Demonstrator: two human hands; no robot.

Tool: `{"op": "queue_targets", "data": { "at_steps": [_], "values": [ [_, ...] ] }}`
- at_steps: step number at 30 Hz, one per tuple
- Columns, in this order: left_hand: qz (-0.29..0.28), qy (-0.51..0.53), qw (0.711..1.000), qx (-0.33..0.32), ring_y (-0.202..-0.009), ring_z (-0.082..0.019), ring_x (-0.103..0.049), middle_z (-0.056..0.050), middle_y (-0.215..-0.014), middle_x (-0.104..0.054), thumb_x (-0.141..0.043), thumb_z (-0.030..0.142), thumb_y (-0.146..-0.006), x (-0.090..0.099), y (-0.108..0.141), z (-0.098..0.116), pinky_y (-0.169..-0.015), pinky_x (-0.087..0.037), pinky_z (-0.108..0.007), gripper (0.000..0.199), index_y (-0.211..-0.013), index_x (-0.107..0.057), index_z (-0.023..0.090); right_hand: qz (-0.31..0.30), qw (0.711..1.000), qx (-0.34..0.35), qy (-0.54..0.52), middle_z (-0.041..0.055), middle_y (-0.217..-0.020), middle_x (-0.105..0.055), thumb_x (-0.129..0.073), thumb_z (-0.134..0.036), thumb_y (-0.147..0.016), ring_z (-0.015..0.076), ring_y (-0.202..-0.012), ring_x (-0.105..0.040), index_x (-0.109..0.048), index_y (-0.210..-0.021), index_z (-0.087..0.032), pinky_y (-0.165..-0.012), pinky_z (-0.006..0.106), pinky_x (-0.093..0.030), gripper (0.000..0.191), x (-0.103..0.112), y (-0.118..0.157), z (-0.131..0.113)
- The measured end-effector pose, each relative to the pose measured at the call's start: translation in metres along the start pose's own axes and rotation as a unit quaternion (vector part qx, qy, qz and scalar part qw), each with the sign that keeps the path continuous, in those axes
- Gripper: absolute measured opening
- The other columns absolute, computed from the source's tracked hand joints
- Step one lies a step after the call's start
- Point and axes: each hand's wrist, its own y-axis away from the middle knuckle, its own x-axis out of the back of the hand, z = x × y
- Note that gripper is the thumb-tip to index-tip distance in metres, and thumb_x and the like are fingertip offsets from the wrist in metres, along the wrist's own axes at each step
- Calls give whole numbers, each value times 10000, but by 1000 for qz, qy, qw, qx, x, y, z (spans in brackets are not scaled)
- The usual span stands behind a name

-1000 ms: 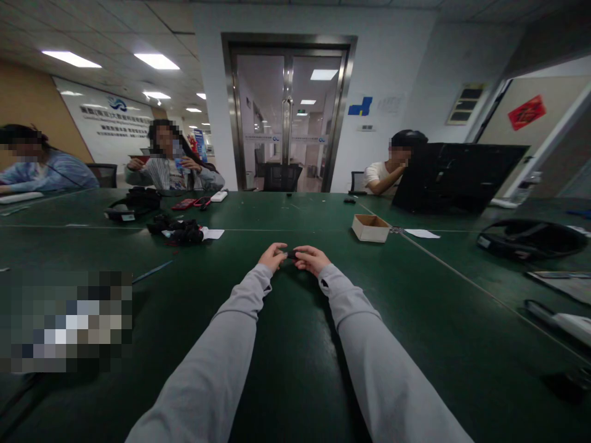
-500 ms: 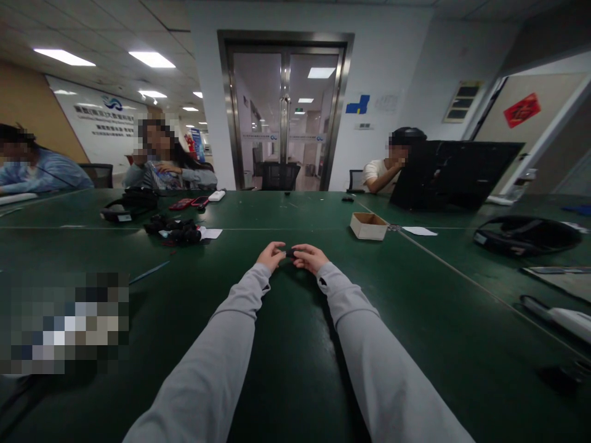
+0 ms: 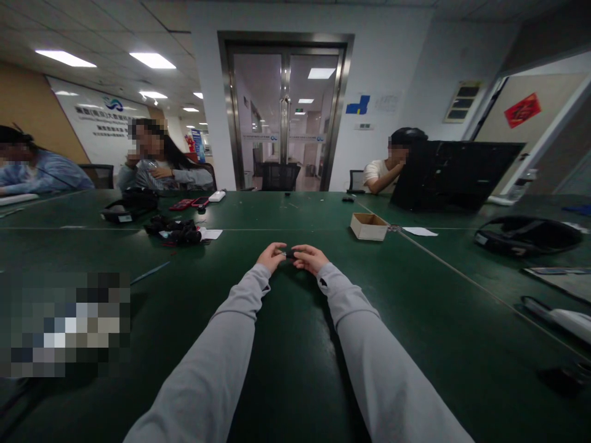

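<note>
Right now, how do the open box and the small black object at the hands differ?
The box is pale outside; the object is black. The box is clearly larger than the object. The box rests on the table; the object is at the fingertips of the left hand and right hand.

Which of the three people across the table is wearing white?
The person on the right, partly behind the black monitor; the person at far left wears blue, the middle person grey.

Dark green surface (image 3: 397,295), white wall (image 3: 392,55), metal-framed glass double doors (image 3: 286,117), lit rectangular ceiling panels (image 3: 152,60), black mesh chair (image 3: 279,177).
</note>
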Motion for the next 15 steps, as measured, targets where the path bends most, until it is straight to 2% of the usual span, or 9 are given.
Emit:
{"op": "queue_targets", "data": {
  "at_steps": [2,7,15],
  "values": [
    [1,2,1000,9,-454,-60,-428,28,-598,-508,-500,130,-688,0,0,0,-380,-291,-153,339,-1025,-532,140,-2,1000,0,2,30,-594,-623,-604,-32,-724,94,-475,-590,-580,-881,-115,-444,140,-507,180,0,0,0],
    [-12,8,1000,17,-349,-60,-349,44,-421,-439,-372,198,-777,1,-1,2,-375,-259,-170,291,-976,-561,105,-2,1000,-2,9,45,-608,-629,-596,-32,-731,95,-476,-588,-578,-889,-109,-452,143,-508,176,0,0,0],
    [-30,12,999,-8,-341,-57,-346,46,-415,-455,-430,212,-743,2,-7,-7,-382,-256,-179,235,-889,-587,114,-23,1000,10,20,41,-639,-630,-650,-67,-705,98,-508,-594,-599,-891,-119,-470,148,-511,200,3,-1,3]
  ]
}}
